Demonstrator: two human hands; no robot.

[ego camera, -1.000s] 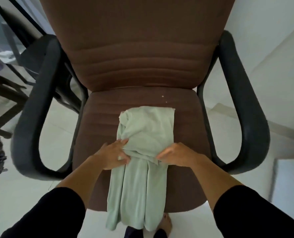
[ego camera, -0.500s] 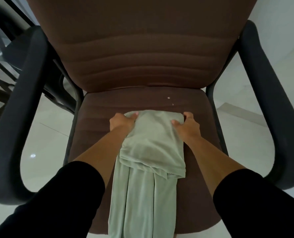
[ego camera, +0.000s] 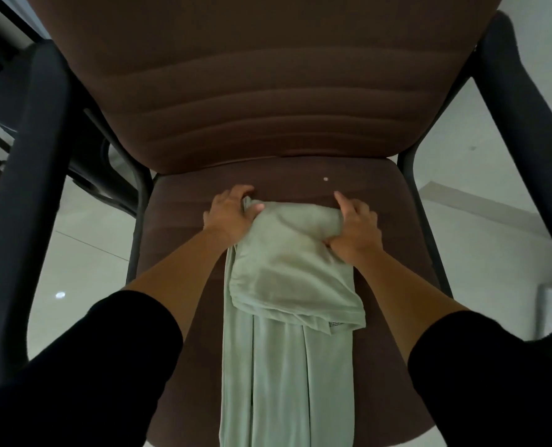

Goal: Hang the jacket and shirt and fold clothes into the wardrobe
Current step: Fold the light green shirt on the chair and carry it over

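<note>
A pale green garment (ego camera: 287, 285) lies lengthwise on the brown seat of an office chair (ego camera: 184, 240), its upper part folded over and its lower part hanging past the seat's front edge. My left hand (ego camera: 229, 214) grips the far left corner of the fold, thumb on top of the cloth. At the far right corner my right hand (ego camera: 355, 227) holds the fold with its fingers curled round the cloth. Both hands sit near the back of the seat. No jacket, shirt or wardrobe is in view.
The chair's tall brown backrest (ego camera: 268, 75) rises right behind the hands. Black armrests (ego camera: 32, 175) flank the seat on both sides, the right armrest (ego camera: 526, 124) close by. Pale tiled floor (ego camera: 84, 259) shows beneath. A dark frame stands at the far left.
Both hands moved from the middle of the garment up to its far corners, and now curl more tightly round the fold. The view has come closer to the chair.
</note>
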